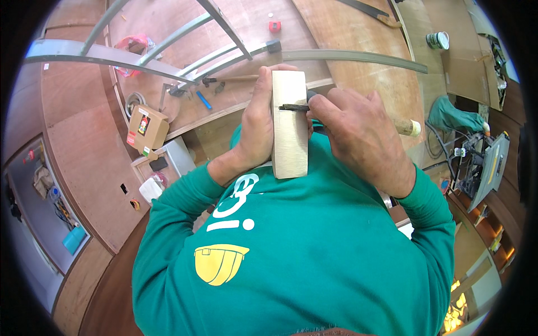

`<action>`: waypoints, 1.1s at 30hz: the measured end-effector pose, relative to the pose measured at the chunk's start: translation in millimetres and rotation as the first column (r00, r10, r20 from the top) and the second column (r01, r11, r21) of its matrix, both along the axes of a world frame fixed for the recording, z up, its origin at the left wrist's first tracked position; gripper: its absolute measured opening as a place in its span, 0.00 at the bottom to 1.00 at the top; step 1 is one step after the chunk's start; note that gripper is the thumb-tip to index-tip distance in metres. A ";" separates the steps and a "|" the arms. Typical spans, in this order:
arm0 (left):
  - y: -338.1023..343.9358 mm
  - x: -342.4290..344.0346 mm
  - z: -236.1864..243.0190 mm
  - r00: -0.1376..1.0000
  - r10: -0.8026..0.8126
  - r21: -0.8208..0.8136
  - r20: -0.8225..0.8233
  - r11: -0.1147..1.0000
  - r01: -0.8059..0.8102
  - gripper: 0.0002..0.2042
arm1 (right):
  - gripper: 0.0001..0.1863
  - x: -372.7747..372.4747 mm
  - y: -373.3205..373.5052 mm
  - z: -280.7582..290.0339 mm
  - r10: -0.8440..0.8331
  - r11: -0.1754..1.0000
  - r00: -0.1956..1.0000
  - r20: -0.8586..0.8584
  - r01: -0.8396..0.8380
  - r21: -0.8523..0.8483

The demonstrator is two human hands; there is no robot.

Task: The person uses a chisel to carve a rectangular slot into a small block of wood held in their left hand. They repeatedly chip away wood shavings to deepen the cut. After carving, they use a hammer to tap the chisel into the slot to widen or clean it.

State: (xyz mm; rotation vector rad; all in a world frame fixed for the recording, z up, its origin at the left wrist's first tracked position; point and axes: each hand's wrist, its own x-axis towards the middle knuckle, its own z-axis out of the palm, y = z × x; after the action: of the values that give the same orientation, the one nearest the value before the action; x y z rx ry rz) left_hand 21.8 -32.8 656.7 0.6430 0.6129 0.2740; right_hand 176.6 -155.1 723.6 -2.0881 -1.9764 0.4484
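Note:
My left hand is closed around the left side of a pale wooden block, which stands lengthwise in front of my chest. A narrow dark slot crosses the block's upper part. In my right hand is a chisel, its dark blade lying across the block's face at that slot. The pale butt of its wooden handle sticks out past the right side of my fist. How deep the blade's tip sits in the slot I cannot tell.
A metal ladder lies at the upper left. Around the wooden bench are a hammer, a blue marker-like stick, a red tape measure and a handsaw. A cardboard box stands left, a table saw right.

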 end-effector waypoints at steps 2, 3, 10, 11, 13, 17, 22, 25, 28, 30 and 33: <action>2.8 -3.3 -1.4 0.999 -0.045 0.000 0.020 0.999 0.045 0.31 | 0.09 1.3 2.0 3.8 0.023 0.999 0.999 0.024 -0.022 -0.036; 2.9 -2.8 -0.7 0.999 -0.037 0.007 0.005 0.999 0.037 0.31 | 0.08 1.3 3.1 5.3 0.027 0.999 0.999 0.039 -0.025 -0.046; 2.2 2.6 1.9 0.997 -0.043 0.038 -0.063 0.998 0.045 0.33 | 0.09 1.8 4.9 1.5 0.033 0.999 0.998 0.059 -0.032 -0.024; 2.3 3.3 1.0 0.997 -0.038 0.043 -0.065 0.998 0.041 0.33 | 0.08 2.2 5.9 2.4 0.041 0.999 0.997 0.073 -0.039 -0.027; 5.9 4.3 -0.3 0.993 -0.059 0.051 -0.106 0.997 0.064 0.33 | 0.08 3.1 8.6 4.8 0.057 0.998 0.993 0.100 -0.053 -0.035; 10.4 2.0 -3.1 0.993 -0.087 0.012 -0.078 0.996 0.088 0.33 | 0.05 16.5 15.4 -0.3 0.158 0.986 0.977 0.143 -0.163 0.026; 13.4 3.2 -0.8 0.993 -0.096 -0.043 -0.070 0.995 0.093 0.33 | 0.05 44.2 24.0 3.3 0.265 0.957 0.962 0.063 -0.271 0.103; 22.1 1.2 -24.0 1.000 -0.010 -0.253 -0.005 0.967 0.009 0.33 | 0.08 56.1 18.7 -4.5 0.170 0.973 0.984 -0.047 -0.160 0.164; 27.4 -8.0 -46.4 0.981 0.164 -0.571 0.101 0.818 -0.078 0.31 | 0.04 64.5 16.0 -25.8 -0.030 0.986 0.915 -0.401 0.094 0.140; 29.5 -13.9 -55.4 0.974 0.184 -0.593 0.130 0.802 -0.072 0.30 | 0.08 56.5 14.2 -41.7 -0.128 0.961 0.810 -0.573 0.244 0.132; 28.2 -20.4 -61.9 0.969 0.204 -0.618 0.142 0.783 -0.074 0.30 | 0.09 38.8 13.4 -52.1 -0.248 0.930 0.698 -0.671 0.365 0.036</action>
State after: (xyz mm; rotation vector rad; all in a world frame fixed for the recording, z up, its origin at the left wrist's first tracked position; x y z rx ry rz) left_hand 1.4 -4.6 594.8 -0.0636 0.5121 0.2571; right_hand 215.4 -141.7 671.5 -1.7572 -1.1799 0.7864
